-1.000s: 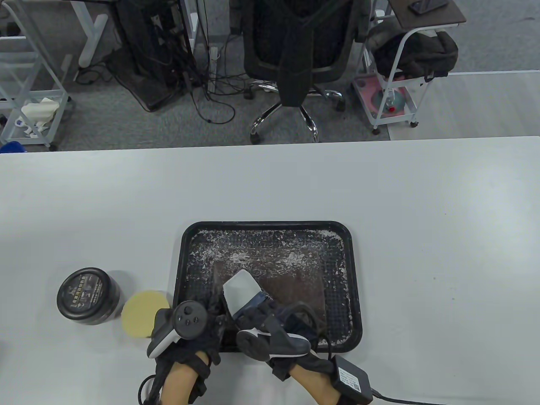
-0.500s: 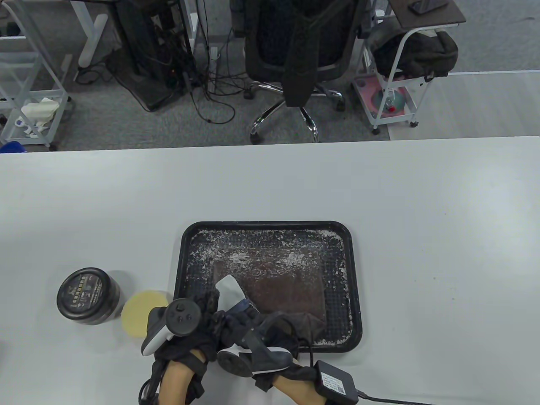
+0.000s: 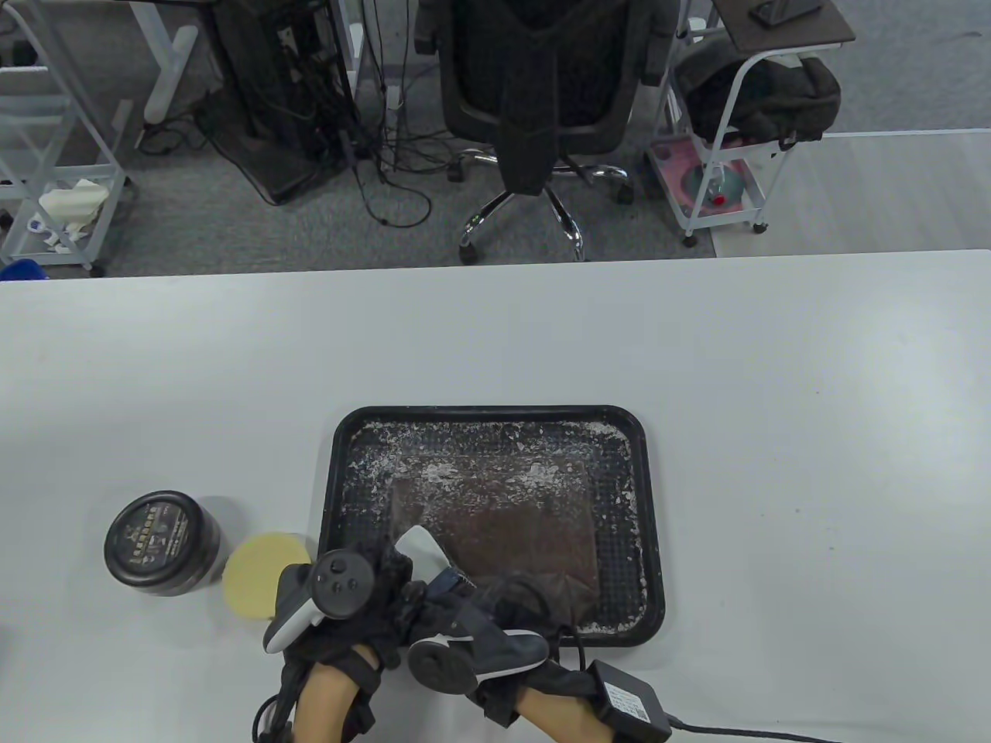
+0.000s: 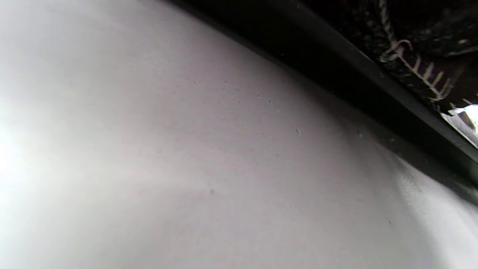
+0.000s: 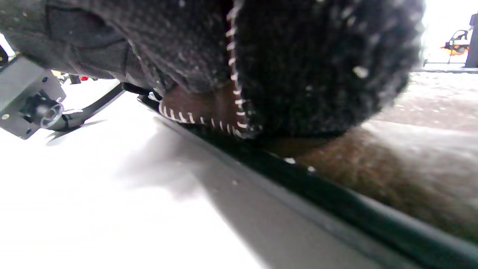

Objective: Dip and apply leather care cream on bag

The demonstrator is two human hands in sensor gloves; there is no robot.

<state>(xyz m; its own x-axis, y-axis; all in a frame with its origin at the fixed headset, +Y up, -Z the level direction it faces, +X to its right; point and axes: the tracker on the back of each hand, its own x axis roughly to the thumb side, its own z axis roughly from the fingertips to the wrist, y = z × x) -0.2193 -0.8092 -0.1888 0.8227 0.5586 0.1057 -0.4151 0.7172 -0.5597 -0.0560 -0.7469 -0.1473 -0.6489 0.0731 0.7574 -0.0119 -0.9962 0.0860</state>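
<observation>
A flat brown leather bag, flecked with white, lies in the black tray. Both gloved hands meet at the tray's front left corner. My right hand sits on the bag's front edge. In the right wrist view its curled gloved fingers rest on the bag, and brown shows between thumb and fingers. My left hand lies just left of the right one, its fingers hidden under the tracker. The left wrist view catches only a bit of glove over the tray rim. The closed black cream jar and a round yellow sponge stand left of the tray.
A black box with a cable hangs at my right wrist near the table's front edge. The white table stretches wide to the right and behind the tray. An office chair and carts stand beyond the far edge.
My right hand has slid left along the bag's front edge, from the middle to the tray's front left corner. The left hand barely moved. The chair behind the table has turned.
</observation>
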